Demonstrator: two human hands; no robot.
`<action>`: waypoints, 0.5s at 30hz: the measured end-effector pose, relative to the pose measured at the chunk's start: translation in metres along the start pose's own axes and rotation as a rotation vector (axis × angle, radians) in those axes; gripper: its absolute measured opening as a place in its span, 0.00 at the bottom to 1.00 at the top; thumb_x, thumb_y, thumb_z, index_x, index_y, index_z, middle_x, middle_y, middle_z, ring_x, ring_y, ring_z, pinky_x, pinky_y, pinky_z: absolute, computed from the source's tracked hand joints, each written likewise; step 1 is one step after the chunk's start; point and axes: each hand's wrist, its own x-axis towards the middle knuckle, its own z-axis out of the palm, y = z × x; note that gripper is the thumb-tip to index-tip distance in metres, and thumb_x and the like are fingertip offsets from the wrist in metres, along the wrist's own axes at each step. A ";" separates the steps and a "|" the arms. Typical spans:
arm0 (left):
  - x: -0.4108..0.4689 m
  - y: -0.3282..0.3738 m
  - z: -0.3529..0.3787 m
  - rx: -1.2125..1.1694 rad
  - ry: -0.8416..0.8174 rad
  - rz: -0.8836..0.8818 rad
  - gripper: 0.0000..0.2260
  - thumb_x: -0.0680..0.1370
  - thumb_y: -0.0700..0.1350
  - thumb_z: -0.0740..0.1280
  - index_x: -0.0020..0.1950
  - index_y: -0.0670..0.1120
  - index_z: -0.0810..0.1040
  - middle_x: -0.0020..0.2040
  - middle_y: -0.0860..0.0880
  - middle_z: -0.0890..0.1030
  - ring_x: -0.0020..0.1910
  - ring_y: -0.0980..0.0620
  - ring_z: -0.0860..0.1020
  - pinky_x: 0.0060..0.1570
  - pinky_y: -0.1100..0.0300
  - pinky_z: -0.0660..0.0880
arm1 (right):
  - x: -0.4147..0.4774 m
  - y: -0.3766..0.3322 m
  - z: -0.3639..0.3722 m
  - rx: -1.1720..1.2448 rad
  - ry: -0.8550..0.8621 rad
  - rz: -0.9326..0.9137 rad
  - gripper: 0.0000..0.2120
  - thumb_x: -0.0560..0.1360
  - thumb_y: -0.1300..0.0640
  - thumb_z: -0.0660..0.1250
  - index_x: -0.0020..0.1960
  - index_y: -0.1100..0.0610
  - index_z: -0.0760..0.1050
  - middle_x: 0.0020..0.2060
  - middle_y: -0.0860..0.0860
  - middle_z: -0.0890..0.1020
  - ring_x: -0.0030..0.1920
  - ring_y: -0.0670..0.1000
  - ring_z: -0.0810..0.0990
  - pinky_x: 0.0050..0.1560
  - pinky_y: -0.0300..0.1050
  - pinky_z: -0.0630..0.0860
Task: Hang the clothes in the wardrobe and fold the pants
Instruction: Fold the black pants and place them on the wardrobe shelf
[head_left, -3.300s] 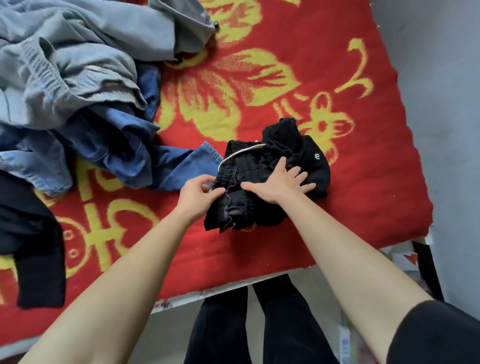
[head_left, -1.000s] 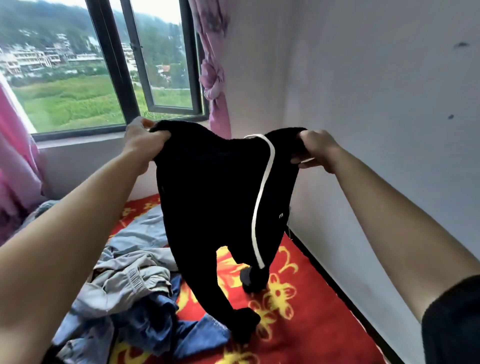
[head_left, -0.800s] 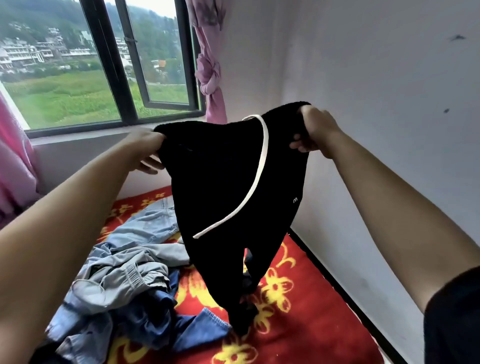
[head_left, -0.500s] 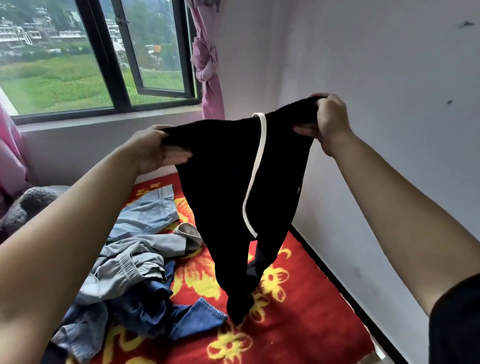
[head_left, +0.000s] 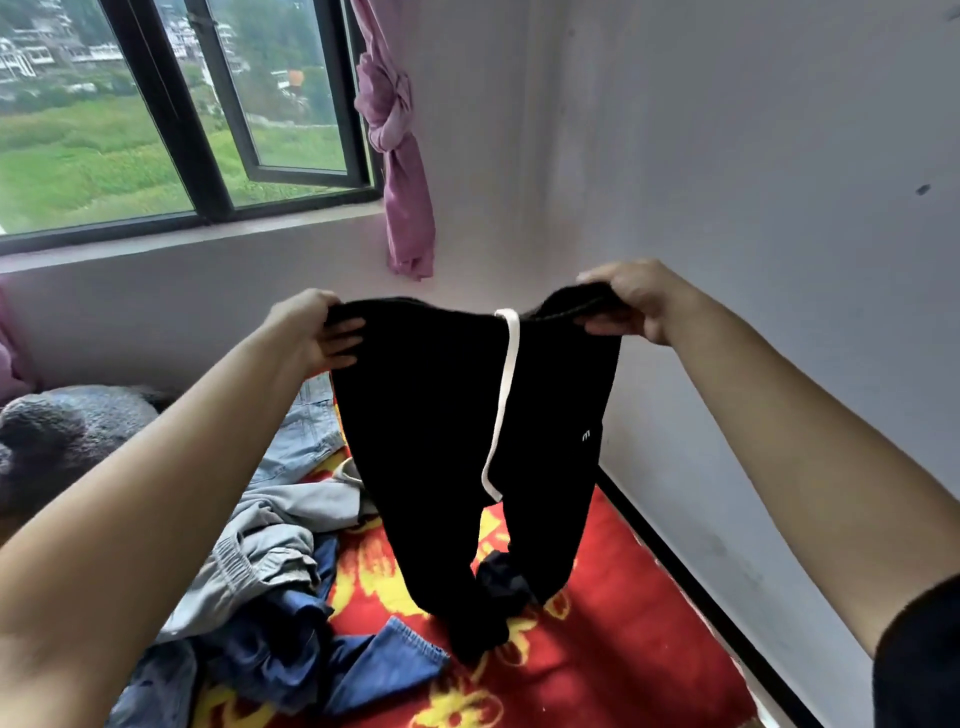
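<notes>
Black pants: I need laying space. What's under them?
The red blanket, which the pants' cuffs touch, and a dark cloth lump between the legs. Anything behind the legs is covered.

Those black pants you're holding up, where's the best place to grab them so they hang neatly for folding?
Probably the two outer corners of the waistband, one hand coming from each side, as the left hand and right hand grip the black pants now. Held so, the waistband spreads wide and both legs hang down side by side, ends touching the red blanket.
</notes>
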 end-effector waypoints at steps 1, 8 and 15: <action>0.008 -0.006 0.003 0.006 0.003 -0.039 0.09 0.82 0.43 0.54 0.44 0.46 0.71 0.37 0.47 0.81 0.48 0.46 0.77 0.59 0.45 0.70 | 0.010 0.008 0.003 -0.019 -0.022 0.040 0.03 0.78 0.60 0.68 0.46 0.59 0.77 0.41 0.57 0.81 0.36 0.53 0.84 0.30 0.45 0.83; 0.039 -0.008 0.036 -0.279 -0.016 -0.070 0.15 0.85 0.37 0.46 0.47 0.39 0.71 0.45 0.41 0.75 0.43 0.44 0.75 0.69 0.42 0.66 | 0.065 0.013 0.030 0.127 -0.068 0.030 0.16 0.84 0.62 0.57 0.72 0.59 0.66 0.52 0.60 0.78 0.40 0.56 0.79 0.40 0.55 0.81; 0.005 0.109 0.040 -1.129 -0.349 0.404 0.15 0.86 0.42 0.53 0.58 0.31 0.72 0.61 0.29 0.75 0.66 0.29 0.70 0.67 0.33 0.65 | 0.052 -0.082 0.003 0.959 0.042 -0.500 0.22 0.82 0.61 0.58 0.75 0.48 0.64 0.64 0.59 0.78 0.58 0.60 0.81 0.58 0.62 0.78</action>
